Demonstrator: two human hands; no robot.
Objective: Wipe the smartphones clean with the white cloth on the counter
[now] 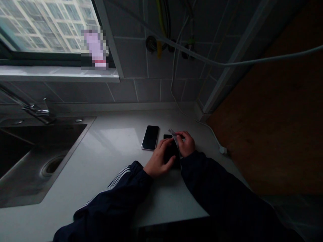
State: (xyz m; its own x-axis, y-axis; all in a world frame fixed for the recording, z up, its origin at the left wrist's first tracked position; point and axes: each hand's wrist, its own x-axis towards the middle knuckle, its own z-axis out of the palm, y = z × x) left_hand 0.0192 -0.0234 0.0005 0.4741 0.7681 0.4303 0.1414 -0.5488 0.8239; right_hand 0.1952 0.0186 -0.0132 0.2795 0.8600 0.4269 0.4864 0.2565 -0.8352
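On the pale counter (pixel 113 188), a dark, flat, phone-like device (pixel 170 152) lies partly covered by my hands. My left hand (pixel 159 159) rests across it, fingers stretched over its upper part and thumb out on its surface. A thin, greyish, see-through strip, like film (pixel 173 133), is pinched between the thumb and fingers of my right hand (pixel 186 144), above the device's upper right edge. Left of both hands lies a smartphone (pixel 150 137), dark screen up, touched by neither hand. The lower edge of the device merges with shadow.
A steel sink (pixel 22 181) with a tap (pixel 40 111) is set into the counter at left. A white cable (pixel 174 74) runs down the tiled wall to a plug (pixel 223 150) at right. A brown wooden panel (pixel 272 127) bounds the right side.
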